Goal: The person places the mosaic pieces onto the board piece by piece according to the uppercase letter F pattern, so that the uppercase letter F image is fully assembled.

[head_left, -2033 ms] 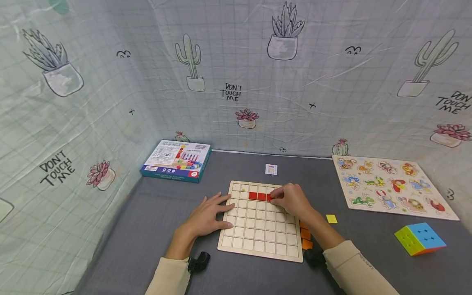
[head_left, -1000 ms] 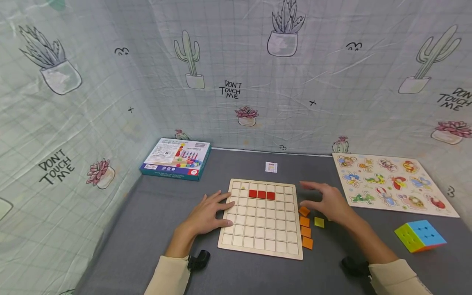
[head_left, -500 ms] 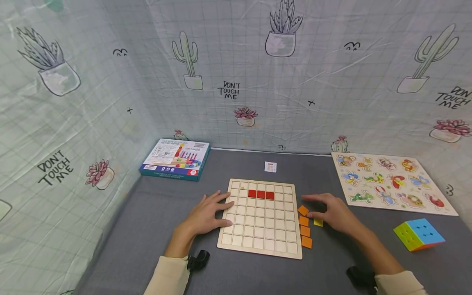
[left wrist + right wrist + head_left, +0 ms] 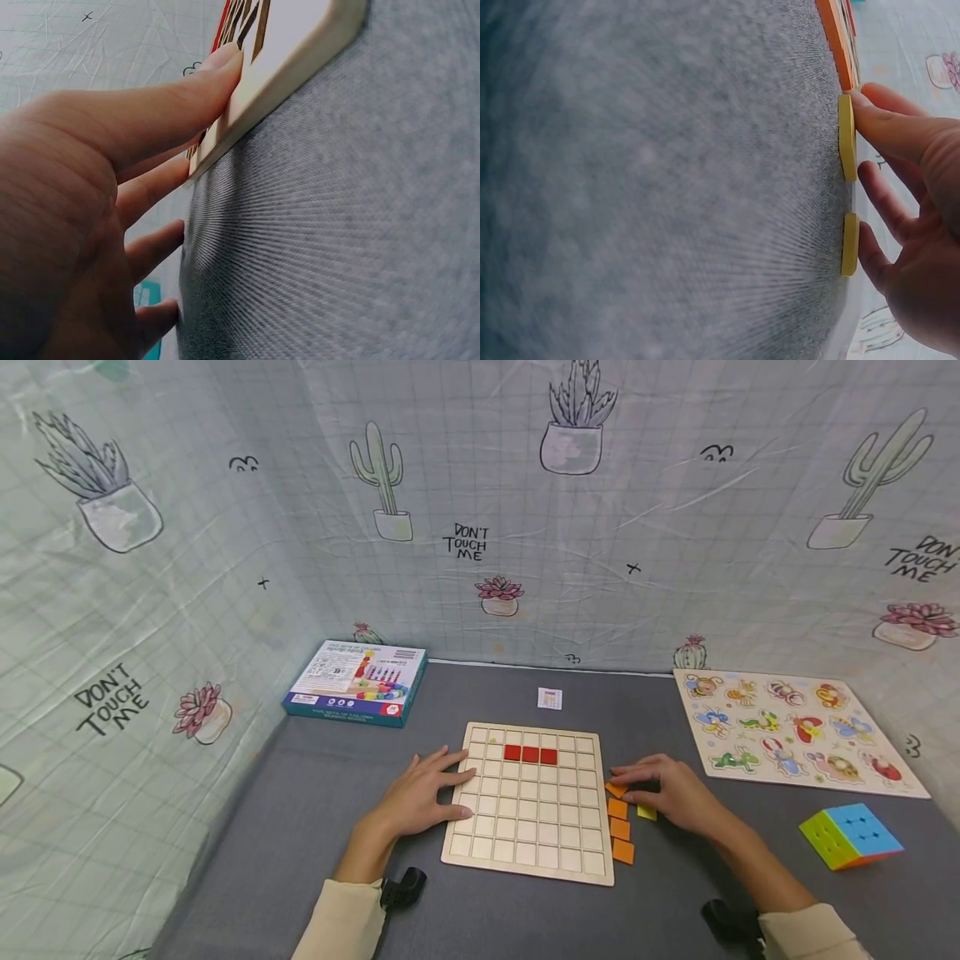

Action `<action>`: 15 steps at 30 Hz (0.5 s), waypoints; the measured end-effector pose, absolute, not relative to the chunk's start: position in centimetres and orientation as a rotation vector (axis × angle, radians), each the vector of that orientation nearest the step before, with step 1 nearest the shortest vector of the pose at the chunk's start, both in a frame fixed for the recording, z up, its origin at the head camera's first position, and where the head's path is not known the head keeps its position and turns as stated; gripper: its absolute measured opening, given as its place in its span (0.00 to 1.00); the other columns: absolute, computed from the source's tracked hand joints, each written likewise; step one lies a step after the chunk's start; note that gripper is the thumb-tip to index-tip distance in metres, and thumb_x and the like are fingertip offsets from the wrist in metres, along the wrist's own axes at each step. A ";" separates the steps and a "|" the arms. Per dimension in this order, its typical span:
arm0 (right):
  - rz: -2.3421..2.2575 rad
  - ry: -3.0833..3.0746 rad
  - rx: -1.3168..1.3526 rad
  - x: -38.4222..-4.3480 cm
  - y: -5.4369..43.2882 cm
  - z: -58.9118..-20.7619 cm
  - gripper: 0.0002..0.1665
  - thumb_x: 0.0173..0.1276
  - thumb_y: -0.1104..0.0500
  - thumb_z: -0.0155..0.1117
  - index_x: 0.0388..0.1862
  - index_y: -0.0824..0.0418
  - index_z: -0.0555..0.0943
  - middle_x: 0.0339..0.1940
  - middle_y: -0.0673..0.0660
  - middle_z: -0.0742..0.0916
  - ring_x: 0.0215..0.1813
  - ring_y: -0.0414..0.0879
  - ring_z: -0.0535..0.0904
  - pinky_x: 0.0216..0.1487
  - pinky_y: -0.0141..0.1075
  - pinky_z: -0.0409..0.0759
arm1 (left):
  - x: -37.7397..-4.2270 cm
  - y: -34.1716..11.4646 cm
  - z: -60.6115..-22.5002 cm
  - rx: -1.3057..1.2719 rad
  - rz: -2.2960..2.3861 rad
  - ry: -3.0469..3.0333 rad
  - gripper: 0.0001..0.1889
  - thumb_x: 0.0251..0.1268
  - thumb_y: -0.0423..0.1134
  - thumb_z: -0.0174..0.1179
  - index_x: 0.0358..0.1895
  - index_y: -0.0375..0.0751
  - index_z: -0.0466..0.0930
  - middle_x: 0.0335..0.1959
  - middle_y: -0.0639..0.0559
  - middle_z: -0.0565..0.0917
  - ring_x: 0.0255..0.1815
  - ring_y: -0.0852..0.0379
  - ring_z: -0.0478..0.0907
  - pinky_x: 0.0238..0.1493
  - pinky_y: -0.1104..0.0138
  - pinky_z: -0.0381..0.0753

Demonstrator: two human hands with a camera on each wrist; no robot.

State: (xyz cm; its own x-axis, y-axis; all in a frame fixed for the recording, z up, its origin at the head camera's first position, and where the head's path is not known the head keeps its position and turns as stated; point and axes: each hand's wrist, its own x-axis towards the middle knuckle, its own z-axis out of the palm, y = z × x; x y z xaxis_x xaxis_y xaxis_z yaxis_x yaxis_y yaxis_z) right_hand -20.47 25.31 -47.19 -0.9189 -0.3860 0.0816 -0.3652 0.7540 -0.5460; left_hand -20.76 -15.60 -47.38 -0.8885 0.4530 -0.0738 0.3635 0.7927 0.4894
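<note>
A wooden grid board [image 4: 528, 814] lies flat on the grey table, with three red square tiles [image 4: 530, 754] side by side in its second row. My left hand [image 4: 423, 797] rests spread along the board's left edge; in the left wrist view its thumb [image 4: 217, 64] lies on the board's rim. At the board's right side, my right hand [image 4: 678, 795] pinches the topmost orange tile [image 4: 616, 790] between thumb and forefinger. More orange tiles [image 4: 620, 829] lie in a column below it. A yellow tile [image 4: 647, 813] sits beneath the right hand, and the right wrist view shows a second yellow tile [image 4: 850, 244].
A small printed card [image 4: 550, 698] lies behind the board. At the back left is a boxed toy set [image 4: 356, 683]. An insect picture board [image 4: 798, 735] is at the right, with a puzzle cube [image 4: 851, 837] in front of it. Printed cloth walls [image 4: 315, 568] enclose the table.
The right hand has left the third red tile on the board, moved right to the loose tiles, and closed its fingertips on the top orange tile. The left hand has stayed put.
</note>
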 end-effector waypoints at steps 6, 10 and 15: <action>-0.862 2.949 -0.603 -20.5 25.3 -47.2 0.14 0.61 0.60 0.76 0.47 0.50 0.92 0.50 0.50 0.93 0.50 0.48 0.81 0.49 0.37 0.80 | -20.7 -15.6 -47.2 0.644 0.711 2.795 0.33 0.61 0.54 0.71 0.70 0.49 0.77 0.80 0.49 0.67 0.85 0.38 0.53 0.79 0.30 0.47; -0.856 2.968 -0.605 -20.4 25.3 -47.3 0.13 0.61 0.59 0.76 0.45 0.50 0.92 0.47 0.49 0.93 0.48 0.47 0.81 0.48 0.37 0.80 | -20.6 -15.6 -47.2 0.646 0.715 2.793 0.33 0.61 0.53 0.71 0.70 0.49 0.77 0.80 0.49 0.67 0.85 0.38 0.53 0.79 0.30 0.46; -0.853 2.981 -0.669 -20.4 25.4 -47.5 0.12 0.60 0.60 0.77 0.43 0.49 0.93 0.46 0.48 0.93 0.50 0.49 0.83 0.53 0.45 0.81 | -20.6 -15.5 -47.2 0.652 0.715 2.795 0.33 0.61 0.54 0.71 0.70 0.49 0.77 0.80 0.49 0.67 0.85 0.38 0.53 0.79 0.30 0.46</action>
